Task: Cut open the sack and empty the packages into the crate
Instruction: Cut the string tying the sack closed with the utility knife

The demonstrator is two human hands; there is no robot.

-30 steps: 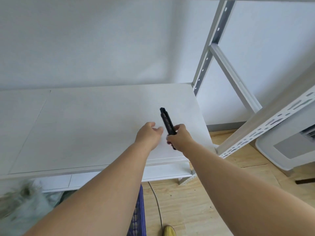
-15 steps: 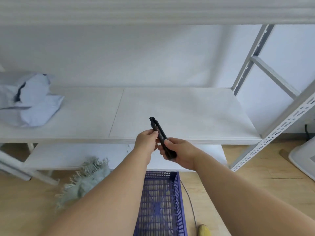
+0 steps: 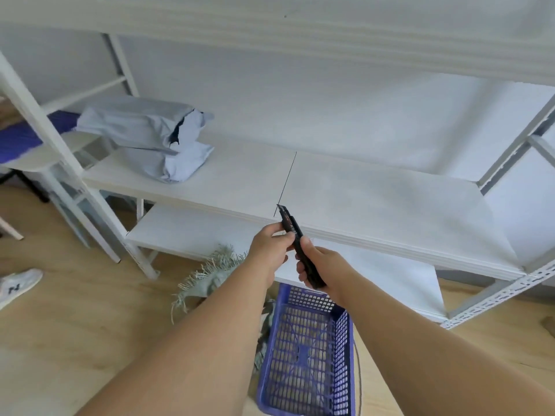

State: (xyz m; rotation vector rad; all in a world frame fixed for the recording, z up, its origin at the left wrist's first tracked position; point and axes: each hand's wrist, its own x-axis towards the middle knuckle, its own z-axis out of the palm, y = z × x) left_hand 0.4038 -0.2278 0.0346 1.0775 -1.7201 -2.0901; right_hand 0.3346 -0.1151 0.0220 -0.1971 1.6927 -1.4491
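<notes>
My right hand (image 3: 318, 267) grips the lower handle of a black utility knife (image 3: 292, 232) that points up and away. My left hand (image 3: 270, 250) pinches the knife's upper part with thumb and fingers. Both hands hover in front of the white middle shelf (image 3: 375, 199). A greyish woven sack (image 3: 207, 280) with a frayed edge lies on the wooden floor, partly hidden behind my left forearm. The purple mesh crate (image 3: 309, 358) stands on the floor below my hands, just right of the sack; I see no packages in it.
Two pale blue-grey plastic mailer bags (image 3: 150, 136) lie stacked at the left of the middle shelf. A white metal rack post (image 3: 75, 187) stands left. A white shoe (image 3: 18, 285) is at the far left on the floor. A cable (image 3: 357, 364) runs beside the crate.
The view swung left and down, bringing the mailer bags, sack and crate into sight. My left hand went from beside the knife to pinching its upper part.
</notes>
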